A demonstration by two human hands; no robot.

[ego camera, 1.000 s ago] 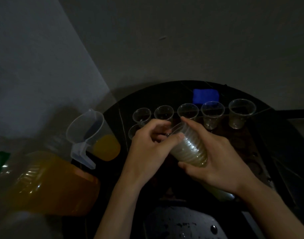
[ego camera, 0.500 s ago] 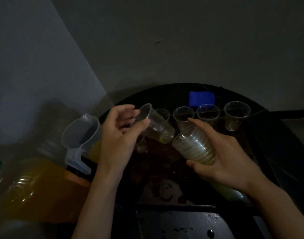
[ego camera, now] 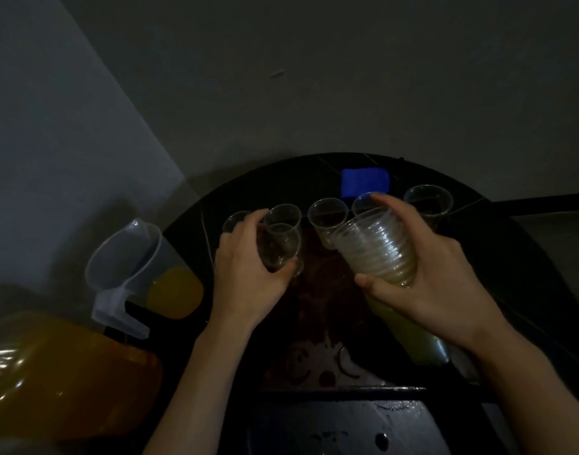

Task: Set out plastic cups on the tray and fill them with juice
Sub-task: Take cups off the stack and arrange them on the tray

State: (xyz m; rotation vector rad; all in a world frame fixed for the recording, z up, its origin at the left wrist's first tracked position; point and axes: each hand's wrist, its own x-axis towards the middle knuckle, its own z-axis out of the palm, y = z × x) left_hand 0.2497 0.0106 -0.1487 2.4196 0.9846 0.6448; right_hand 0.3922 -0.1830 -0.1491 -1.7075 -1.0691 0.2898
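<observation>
My left hand (ego camera: 248,277) grips a single clear plastic cup (ego camera: 281,246), upright, in front of the back row on the dark round tray (ego camera: 317,287). My right hand (ego camera: 426,280) holds a tilted stack of nested clear cups (ego camera: 373,247) over the tray's right half. Several empty clear cups stand in a row along the tray's far side, among them one at the left (ego camera: 234,221), one in the middle (ego camera: 327,213) and one at the far right (ego camera: 427,201). A clear jug (ego camera: 140,267) with orange juice in its bottom stands left of the tray.
A large bottle of orange juice (ego camera: 58,379) lies at the lower left. A blue sponge-like block (ego camera: 363,182) sits behind the cup row. Grey walls close the scene behind and to the left. The light is dim.
My left hand pulled one cup off the stack, swung it left and has brought it down upright in front of the back row. My right hand with the stack shifted slightly right.
</observation>
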